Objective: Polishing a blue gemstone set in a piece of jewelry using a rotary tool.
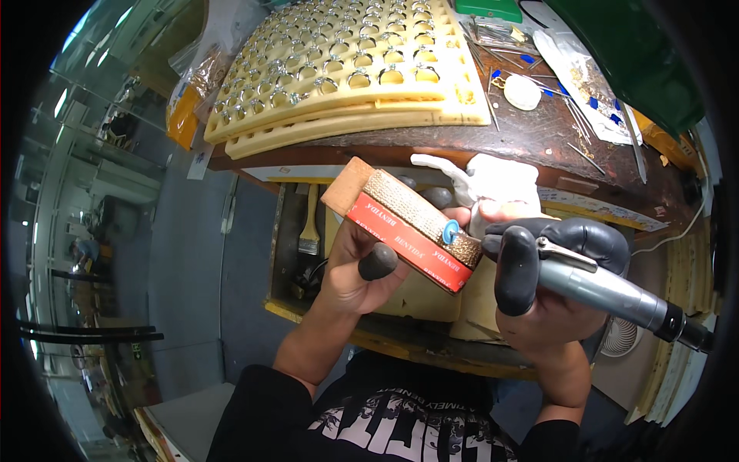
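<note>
Currently, left hand: closed around the block from below; the black-covered thumb stands at the red side's lower edge, and dark fingertips show beyond the far edge.
Right hand: fingers, some sheathed in black, clamped around the handpiece, right of centre.
Block: in the middle of the frame, between the left thumb and the fingers behind it, slanting from upper left to lower right; its end is plain orange-brown, its side red with pale printing, its top face rough and gold.
Handpiece: grey metal, lying across the right palm, its black rear end reaching toward the right edge.
Blue disc: over the rough face near the block's lower-right end, close to the right fingertips; whether it touches, I cannot tell.
White wrapped lump: just behind the hands, at the bench edge.
Drawer: open beneath the hands, a brush lying at its left.
Trays: cream, stacked at the top centre of the frame, rows of rings standing in the cut-outs.
Bench: dark wood, with a round white piece and scattered thin metal tools at upper right.
Fan: white, at lower right.
</note>
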`<action>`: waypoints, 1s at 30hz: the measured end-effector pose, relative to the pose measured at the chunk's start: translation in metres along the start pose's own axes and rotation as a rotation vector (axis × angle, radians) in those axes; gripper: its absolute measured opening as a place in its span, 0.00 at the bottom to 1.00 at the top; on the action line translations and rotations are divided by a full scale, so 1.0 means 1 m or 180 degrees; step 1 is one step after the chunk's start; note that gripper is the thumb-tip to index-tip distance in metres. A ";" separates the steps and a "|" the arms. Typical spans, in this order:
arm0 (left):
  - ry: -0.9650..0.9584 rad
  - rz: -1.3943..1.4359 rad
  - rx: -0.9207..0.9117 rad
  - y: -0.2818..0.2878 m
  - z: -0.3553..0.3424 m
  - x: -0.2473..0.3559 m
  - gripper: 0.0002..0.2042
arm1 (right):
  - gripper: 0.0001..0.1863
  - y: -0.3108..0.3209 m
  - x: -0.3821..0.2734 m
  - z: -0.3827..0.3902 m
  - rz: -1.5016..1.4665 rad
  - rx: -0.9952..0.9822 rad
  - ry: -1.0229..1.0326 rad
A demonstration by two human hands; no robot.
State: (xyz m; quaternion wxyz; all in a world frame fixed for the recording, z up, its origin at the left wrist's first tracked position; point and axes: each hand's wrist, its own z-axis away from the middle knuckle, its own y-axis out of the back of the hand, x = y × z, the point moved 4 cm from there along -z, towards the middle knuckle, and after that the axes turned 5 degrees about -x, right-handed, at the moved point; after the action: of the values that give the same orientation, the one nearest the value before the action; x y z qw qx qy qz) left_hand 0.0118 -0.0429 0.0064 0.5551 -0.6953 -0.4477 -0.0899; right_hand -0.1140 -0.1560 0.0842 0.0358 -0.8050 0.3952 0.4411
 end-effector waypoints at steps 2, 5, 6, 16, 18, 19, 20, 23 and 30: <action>0.0015 -0.0030 -0.0071 0.001 -0.001 0.000 0.29 | 0.12 -0.001 -0.006 -0.005 0.0562 -0.0011 0.0760; -0.0011 0.0011 -0.0163 0.000 -0.002 0.000 0.29 | 0.12 -0.002 -0.001 0.001 0.0380 0.0168 0.0512; -0.0052 0.0080 -0.0188 -0.001 -0.002 0.000 0.29 | 0.12 -0.003 0.000 0.000 0.0379 0.0166 0.0515; 0.0051 -0.0022 -0.0117 0.003 -0.001 -0.001 0.29 | 0.12 -0.001 0.001 0.003 0.0371 0.0090 0.0406; 0.0016 -0.0045 -0.0139 0.001 -0.003 0.000 0.28 | 0.12 -0.002 0.001 0.002 0.0362 0.0046 0.0354; 0.0017 -0.0044 -0.0138 0.001 -0.003 0.000 0.28 | 0.12 -0.004 0.000 0.001 0.0371 0.0043 0.0428; 0.0012 -0.0039 -0.0134 0.001 -0.003 0.000 0.28 | 0.13 -0.004 -0.001 0.001 0.0379 0.0040 0.0501; -0.0005 -0.0018 -0.0120 0.001 -0.003 0.001 0.29 | 0.12 -0.002 0.002 0.003 0.0246 -0.0028 0.0348; -0.0014 0.0021 -0.0183 0.001 -0.004 0.000 0.29 | 0.13 -0.004 0.000 0.001 0.0464 0.0011 0.0538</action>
State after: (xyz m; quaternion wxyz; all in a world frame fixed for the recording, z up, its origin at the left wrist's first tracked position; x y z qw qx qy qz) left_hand 0.0137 -0.0459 0.0074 0.5341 -0.7126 -0.4439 -0.0994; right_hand -0.1120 -0.1529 0.0831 -0.0285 -0.8084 0.4550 0.3724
